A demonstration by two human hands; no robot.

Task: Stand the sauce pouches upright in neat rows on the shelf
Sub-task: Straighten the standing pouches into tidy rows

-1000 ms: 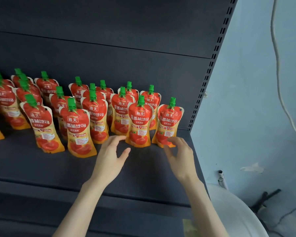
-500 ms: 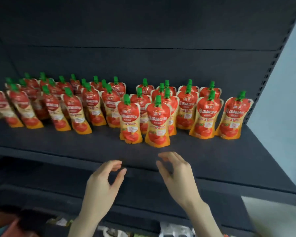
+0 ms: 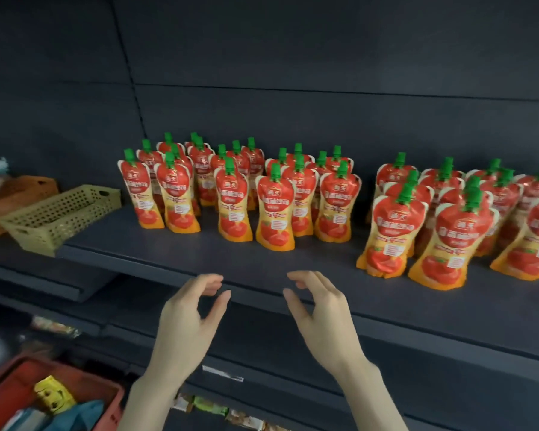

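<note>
Several red and yellow sauce pouches with green caps stand upright on the dark shelf point(image 3: 262, 265). One cluster point(image 3: 234, 200) sits at the middle, a second cluster point(image 3: 448, 225) at the right runs past the frame edge, with a gap between them. My left hand point(image 3: 190, 318) and my right hand point(image 3: 321, 312) hover in front of the shelf's front edge, below the middle cluster. Both hold nothing, their fingers loosely curved, palms facing each other. Neither hand touches a pouch.
A pale green perforated basket point(image 3: 59, 213) stands at the shelf's left end, with an orange basket point(image 3: 10, 197) behind it. A red crate point(image 3: 22, 390) holding packets sits low at the bottom left. Small packets lie on a lower shelf point(image 3: 209, 405).
My view has swung left, so the pouches now lie further right and the baskets have come into sight. Both hands have drawn back from the pouches to the shelf's front edge.
</note>
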